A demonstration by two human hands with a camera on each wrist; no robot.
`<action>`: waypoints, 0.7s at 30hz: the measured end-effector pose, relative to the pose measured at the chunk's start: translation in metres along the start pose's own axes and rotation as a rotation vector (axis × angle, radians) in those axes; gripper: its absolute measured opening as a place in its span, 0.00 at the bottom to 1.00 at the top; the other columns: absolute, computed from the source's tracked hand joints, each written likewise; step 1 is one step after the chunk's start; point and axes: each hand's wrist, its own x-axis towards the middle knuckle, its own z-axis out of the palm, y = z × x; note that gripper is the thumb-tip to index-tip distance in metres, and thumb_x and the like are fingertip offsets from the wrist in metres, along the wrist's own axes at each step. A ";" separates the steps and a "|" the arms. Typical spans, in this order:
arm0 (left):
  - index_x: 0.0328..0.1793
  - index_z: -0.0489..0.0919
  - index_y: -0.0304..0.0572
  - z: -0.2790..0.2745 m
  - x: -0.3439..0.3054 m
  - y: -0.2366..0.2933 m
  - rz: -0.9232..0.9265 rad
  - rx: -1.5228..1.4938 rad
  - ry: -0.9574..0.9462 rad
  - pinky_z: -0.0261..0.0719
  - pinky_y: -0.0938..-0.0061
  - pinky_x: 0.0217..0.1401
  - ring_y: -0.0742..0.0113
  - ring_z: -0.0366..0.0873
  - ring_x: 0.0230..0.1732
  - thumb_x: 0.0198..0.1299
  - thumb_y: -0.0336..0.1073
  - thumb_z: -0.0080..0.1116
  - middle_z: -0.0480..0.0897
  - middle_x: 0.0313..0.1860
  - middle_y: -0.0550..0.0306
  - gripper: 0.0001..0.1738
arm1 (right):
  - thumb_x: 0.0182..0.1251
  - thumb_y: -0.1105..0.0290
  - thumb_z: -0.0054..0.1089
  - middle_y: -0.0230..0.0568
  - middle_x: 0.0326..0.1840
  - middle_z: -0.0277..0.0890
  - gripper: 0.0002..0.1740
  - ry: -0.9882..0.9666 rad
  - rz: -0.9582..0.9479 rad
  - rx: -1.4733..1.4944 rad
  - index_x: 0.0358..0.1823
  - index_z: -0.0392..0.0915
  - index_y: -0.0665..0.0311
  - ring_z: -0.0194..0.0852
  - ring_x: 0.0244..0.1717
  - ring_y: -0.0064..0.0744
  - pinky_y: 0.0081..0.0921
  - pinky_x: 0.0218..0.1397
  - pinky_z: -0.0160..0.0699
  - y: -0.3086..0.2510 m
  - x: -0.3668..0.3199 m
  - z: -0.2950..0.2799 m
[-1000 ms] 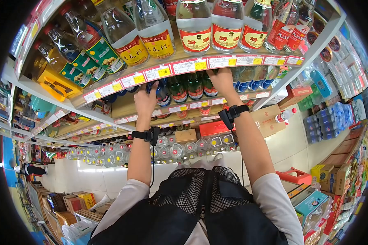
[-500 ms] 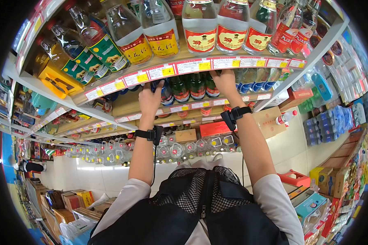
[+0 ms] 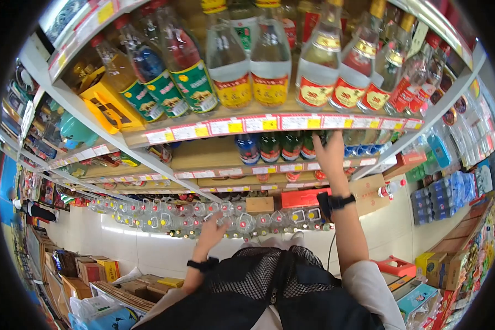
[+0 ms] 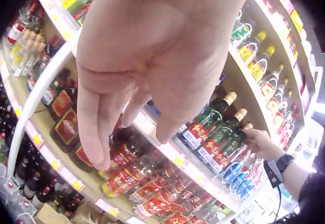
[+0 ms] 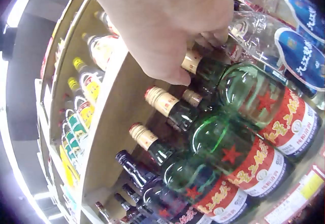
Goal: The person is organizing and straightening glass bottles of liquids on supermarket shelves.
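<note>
On the shelf below the top row, my right hand point(image 3: 331, 151) reaches in under the price strip. Its thumb and fingers grip the neck of the rightmost green glass bottle point(image 5: 269, 107), which has a red label. Two more green bottles point(image 5: 228, 158) stand beside it, and a dark blue bottle point(image 3: 248, 149) ends that row on the left. Lowered away from the shelves, my left hand point(image 4: 147, 66) holds nothing, its fingers hanging loosely.
Clear bottles with red and yellow labels point(image 3: 270, 82) line the shelf above. Right of the green bottles stand clear bottles with blue labels point(image 5: 299, 56). Large plastic jugs point(image 3: 246, 221) sit on the floor, near a red box point(image 3: 307, 197). An upright post point(image 3: 88, 118) divides the shelving.
My left hand has left the blue bottle and dropped down toward my body. My right hand stays at the green bottles, while the head view has shifted and shows more of the upper shelf.
</note>
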 end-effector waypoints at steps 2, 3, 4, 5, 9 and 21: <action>0.62 0.73 0.30 -0.001 -0.018 -0.020 0.016 -0.084 0.045 0.81 0.66 0.36 0.56 0.84 0.32 0.62 0.45 0.64 0.84 0.44 0.39 0.29 | 0.62 0.73 0.64 0.66 0.64 0.67 0.35 0.078 -0.008 -0.084 0.68 0.59 0.79 0.66 0.67 0.60 0.40 0.70 0.63 -0.014 -0.030 0.000; 0.61 0.74 0.31 -0.003 -0.018 -0.025 0.027 -0.165 0.072 0.82 0.61 0.40 0.48 0.86 0.37 0.61 0.47 0.65 0.84 0.44 0.36 0.30 | 0.62 0.76 0.62 0.64 0.68 0.65 0.35 0.062 -0.020 -0.044 0.69 0.58 0.80 0.62 0.70 0.57 0.40 0.74 0.58 -0.030 -0.042 -0.002; 0.61 0.74 0.31 -0.006 -0.015 -0.026 0.032 -0.175 0.084 0.82 0.61 0.40 0.48 0.86 0.37 0.61 0.47 0.65 0.84 0.44 0.36 0.30 | 0.61 0.78 0.61 0.62 0.69 0.65 0.35 0.042 -0.018 -0.031 0.70 0.59 0.78 0.62 0.71 0.54 0.41 0.74 0.57 -0.040 -0.056 0.002; 0.61 0.74 0.32 -0.011 -0.014 -0.028 0.009 -0.167 0.082 0.83 0.62 0.40 0.49 0.86 0.37 0.61 0.46 0.64 0.84 0.45 0.38 0.29 | 0.59 0.79 0.61 0.60 0.68 0.65 0.34 0.000 -0.041 0.001 0.68 0.60 0.75 0.63 0.70 0.55 0.42 0.73 0.59 -0.055 -0.066 0.006; 0.62 0.74 0.36 -0.040 -0.002 0.000 0.033 -0.151 0.057 0.83 0.64 0.39 0.53 0.87 0.34 0.62 0.46 0.64 0.85 0.46 0.42 0.27 | 0.58 0.81 0.60 0.54 0.63 0.71 0.25 -0.123 -0.135 0.140 0.59 0.68 0.70 0.70 0.65 0.53 0.41 0.68 0.67 -0.109 -0.072 0.030; 0.62 0.75 0.35 -0.080 -0.028 -0.019 0.065 -0.146 0.068 0.82 0.64 0.39 0.55 0.86 0.32 0.62 0.44 0.63 0.86 0.43 0.44 0.27 | 0.61 0.81 0.62 0.50 0.53 0.77 0.17 -0.224 -0.578 0.507 0.52 0.75 0.71 0.84 0.36 0.37 0.24 0.36 0.84 -0.281 0.011 0.079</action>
